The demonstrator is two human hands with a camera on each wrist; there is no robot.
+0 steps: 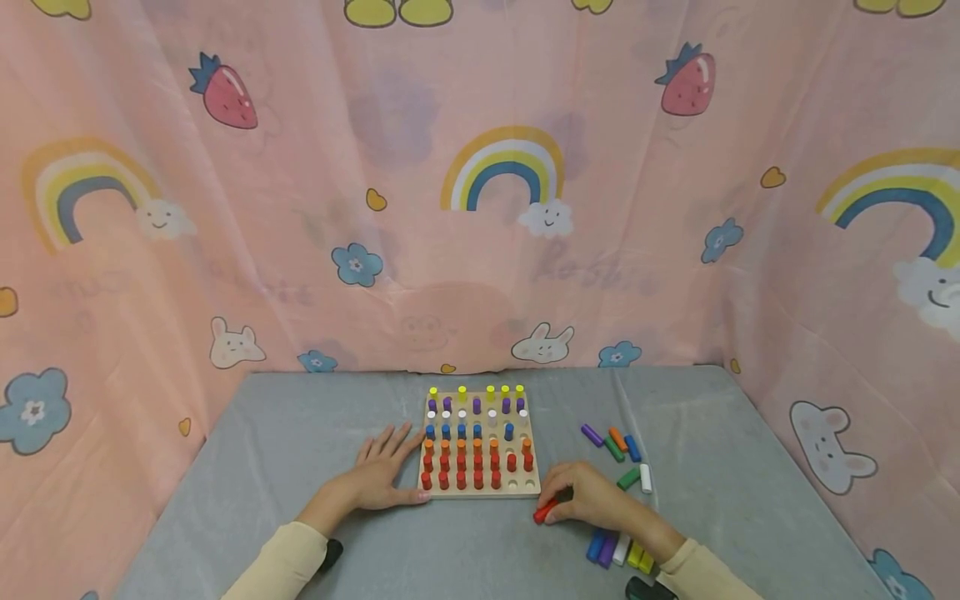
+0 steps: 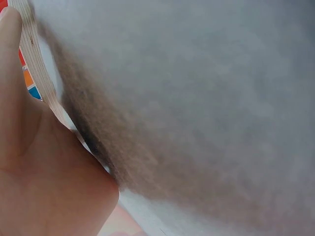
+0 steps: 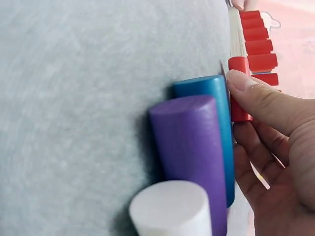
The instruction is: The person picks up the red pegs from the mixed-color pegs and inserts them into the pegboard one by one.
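A wooden pegboard holds rows of upright coloured pegs: yellow, purple, white, blue, orange and two red rows at the front. In the front red row, a couple of holes at the right end show no peg. My left hand lies with spread fingers along the board's left side, its thumb at the near corner. Just off the near right corner, my right hand pinches a red peg between thumb and fingers. That peg is tilted in the head view, close over the cloth.
Loose purple, orange, green, blue and white pegs lie right of the board, among them a purple peg and a white peg. Under my right forearm lie more, including a blue peg and a yellow peg. A grey cloth covers the table.
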